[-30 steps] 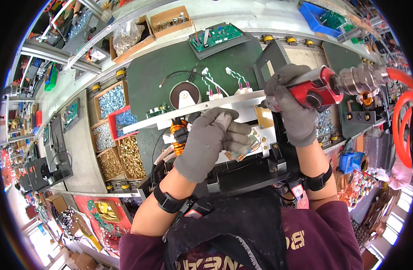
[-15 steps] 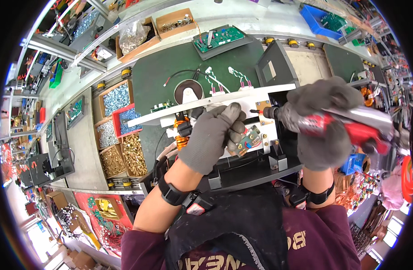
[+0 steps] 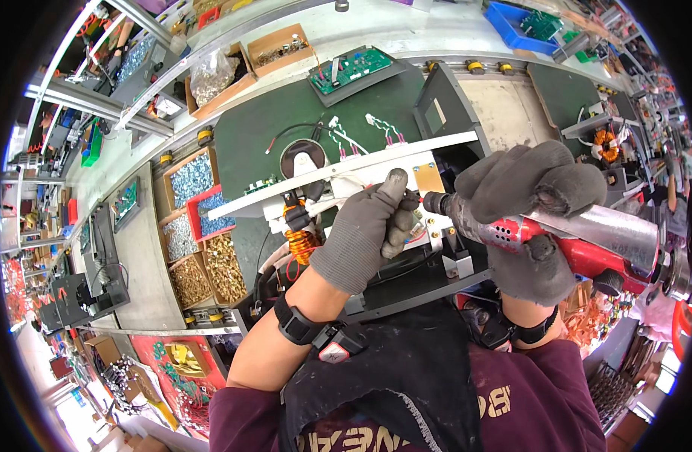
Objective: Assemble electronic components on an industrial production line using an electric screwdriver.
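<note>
My right hand [image 3: 523, 188], in a dark grey glove, is wrapped round a red and silver power screwdriver [image 3: 598, 256]. The driver lies nearly level, its bit pointing left at the fingertips of my left hand [image 3: 365, 230]. That gloved left hand is closed in a pinch over the white metal plate inside a dark metal chassis [image 3: 414, 282]; what the fingers hold is hidden. Left of the wrist is a copper-wound coil [image 3: 302, 245]. Behind a long pale panel [image 3: 346, 177] stand a round transformer [image 3: 302, 160] and white plugs on twisted wires [image 3: 372, 124].
A green board on a dark plate [image 3: 351, 73] lies farther back. Boxes of blue [image 3: 193, 178] and brass screws [image 3: 225, 267] stand at the left. A blue bin [image 3: 512, 30] sits at the far right. Rollers line the bench edges.
The screwdriver has moved left and slightly down, bringing its bit to my left fingertips. My left fingers now cover more of the small board on the plate. The whole view has shifted slightly.
</note>
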Available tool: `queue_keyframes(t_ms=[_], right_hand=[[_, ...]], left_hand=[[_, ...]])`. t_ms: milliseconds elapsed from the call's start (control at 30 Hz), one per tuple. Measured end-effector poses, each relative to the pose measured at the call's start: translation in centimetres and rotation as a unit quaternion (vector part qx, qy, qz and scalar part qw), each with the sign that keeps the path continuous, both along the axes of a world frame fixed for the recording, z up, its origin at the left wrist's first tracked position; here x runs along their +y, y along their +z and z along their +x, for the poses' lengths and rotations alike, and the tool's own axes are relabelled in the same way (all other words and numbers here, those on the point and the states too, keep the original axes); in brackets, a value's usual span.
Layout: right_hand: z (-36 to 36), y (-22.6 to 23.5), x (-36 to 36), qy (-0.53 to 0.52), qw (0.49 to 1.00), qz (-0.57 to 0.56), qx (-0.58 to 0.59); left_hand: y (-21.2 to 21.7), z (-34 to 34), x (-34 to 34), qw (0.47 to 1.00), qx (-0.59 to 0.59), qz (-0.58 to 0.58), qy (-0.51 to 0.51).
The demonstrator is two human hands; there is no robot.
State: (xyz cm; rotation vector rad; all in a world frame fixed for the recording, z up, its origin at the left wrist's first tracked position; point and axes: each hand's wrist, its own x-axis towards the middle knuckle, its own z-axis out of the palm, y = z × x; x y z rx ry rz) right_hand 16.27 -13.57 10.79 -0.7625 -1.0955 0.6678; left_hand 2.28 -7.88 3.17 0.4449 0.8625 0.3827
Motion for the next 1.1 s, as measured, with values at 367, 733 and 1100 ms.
queue_keyframes(t_ms=[367,733,1100], right_hand=[[2.7,-1.3,-1.3,-0.072,0.987,-0.140,0.006],[3.8,-6.4,0.1,-0.044,0.984,-0.169,-0.020],[3.9,-6.9,0.7,0.041,0.995,-0.089,-0.012]], left_hand=[[0.3,-0.6,1.3,0.898,0.287,0.310,-0.122],[0.2,-2.8,4.5,0.837,0.291,0.462,0.045],[-0.7,-6.5,8.4,0.823,0.331,0.444,0.123]])
